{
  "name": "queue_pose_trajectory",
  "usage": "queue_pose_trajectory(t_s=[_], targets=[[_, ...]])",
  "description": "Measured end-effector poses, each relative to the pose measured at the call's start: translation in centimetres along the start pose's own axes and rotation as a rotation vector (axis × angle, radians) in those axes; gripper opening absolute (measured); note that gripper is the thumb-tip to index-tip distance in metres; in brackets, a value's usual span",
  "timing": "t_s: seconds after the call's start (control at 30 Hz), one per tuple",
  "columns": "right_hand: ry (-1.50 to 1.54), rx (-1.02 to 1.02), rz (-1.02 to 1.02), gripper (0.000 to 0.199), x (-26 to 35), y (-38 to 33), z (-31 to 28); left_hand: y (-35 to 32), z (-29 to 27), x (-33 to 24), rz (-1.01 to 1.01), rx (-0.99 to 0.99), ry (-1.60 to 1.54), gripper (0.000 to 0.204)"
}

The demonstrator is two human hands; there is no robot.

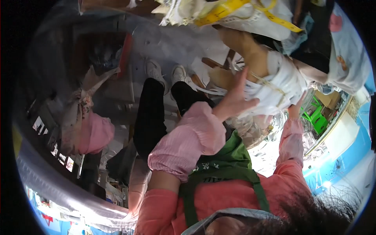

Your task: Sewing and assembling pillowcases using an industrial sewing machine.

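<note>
A bundle of white cloth [284, 84], bound with thin tan cord, lies in front of me on the right. At its left side is my left hand [237, 98], its thumb raised and its fingers spread apart; I cannot tell whether they touch the cloth. My right hand [294, 110] grips the bundle's lower right edge, with some fingertips hidden. A brown piece [248, 49] sits just beyond the white cloth. Loose white strips [211, 91] trail to the left of it.
A yellow tape measure [223, 12] lies over pale material at the top. Pink cloth [96, 135] hangs in a bundle at the left. A bright green plastic thing [318, 119] stands at the right, beside clear plastic wrap [270, 135]. A red-edged box [124, 55] is at the far left.
</note>
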State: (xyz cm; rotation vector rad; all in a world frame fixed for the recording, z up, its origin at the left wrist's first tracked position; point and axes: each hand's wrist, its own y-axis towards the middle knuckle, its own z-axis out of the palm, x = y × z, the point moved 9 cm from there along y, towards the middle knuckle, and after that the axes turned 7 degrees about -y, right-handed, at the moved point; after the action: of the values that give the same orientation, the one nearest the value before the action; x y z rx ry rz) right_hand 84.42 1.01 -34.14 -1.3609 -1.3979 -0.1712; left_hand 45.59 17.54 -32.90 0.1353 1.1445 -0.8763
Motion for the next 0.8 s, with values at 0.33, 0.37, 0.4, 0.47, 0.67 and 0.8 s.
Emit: queue_pose_trajectory(t_s=[0.33, 0.37, 0.4, 0.47, 0.67, 0.8], targets=[[-0.436, 0.012, -0.193, 0.064, -1.4, -3.6, 13.2, -1.6, -15.5, -3.5, -0.124, -0.397, -0.080, 0.078], [-0.606, -0.013, -0.246, 0.064, -0.9, -4.6, 14.7, -1.9, -16.6, -4.2, -0.118, -0.430, -0.100, 0.077], [-0.631, -0.018, -0.202, 0.065, -1.1, -5.5, 16.0, -2.0, -17.8, -5.1, -0.080, -0.457, -0.058, 0.075], [-0.554, -0.037, -0.090, 0.066, -1.8, -7.0, 17.7, -2.5, -19.6, -5.4, -0.099, -0.501, -0.093, 0.072], [-0.455, -0.078, -0.323, 0.054, 0.9, -10.1, 20.0, -3.9, -21.9, -6.1, -0.077, -0.629, 0.037, 0.066], [-0.484, -0.099, -0.294, 0.046, 2.0, -11.0, 19.9, -1.7, -14.3, -13.8, 0.196, -0.592, 1.147, 0.057]])
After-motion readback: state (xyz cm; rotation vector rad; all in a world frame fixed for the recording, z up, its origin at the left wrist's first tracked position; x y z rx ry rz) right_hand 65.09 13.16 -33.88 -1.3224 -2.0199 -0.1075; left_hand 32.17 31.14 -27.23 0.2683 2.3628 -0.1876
